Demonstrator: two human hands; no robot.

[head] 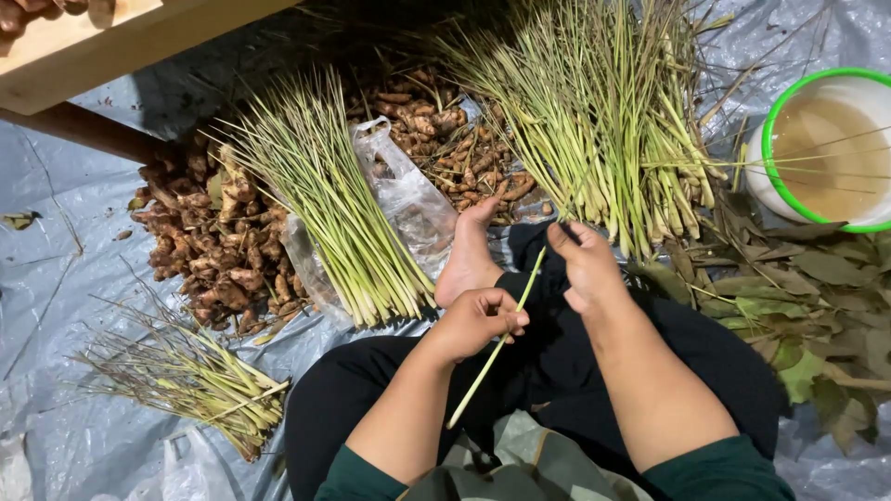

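- Left hand [478, 320] pinching lemongrass stalk [492, 353] mid-length, over lap.
- Right hand [585, 269] fingers closed at stalk's upper end.
- Stalk just below big lemongrass pile [594, 121]; bucket [826, 148] right of pile.

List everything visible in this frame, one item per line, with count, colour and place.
Held stalk: one, pale green, between both hands.
Stalk heaps: three, green; a trimmed bundle at centre, a large heap at upper right, a smaller pile at lower left.
Roots: two heaps, brown; left and top centre.
Plastic bag: one, clear, beside the centre bundle.
Bucket: one, white with green rim, murky liquid inside, right edge.
Leaves: many, dull green, lower right.
Tarp: grey-blue, underneath everything.
Wooden board: one, pale, top left.
Foot: one, bare, centre.
Left hand: grips the stalk's middle.
Right hand: pinches its upper end.
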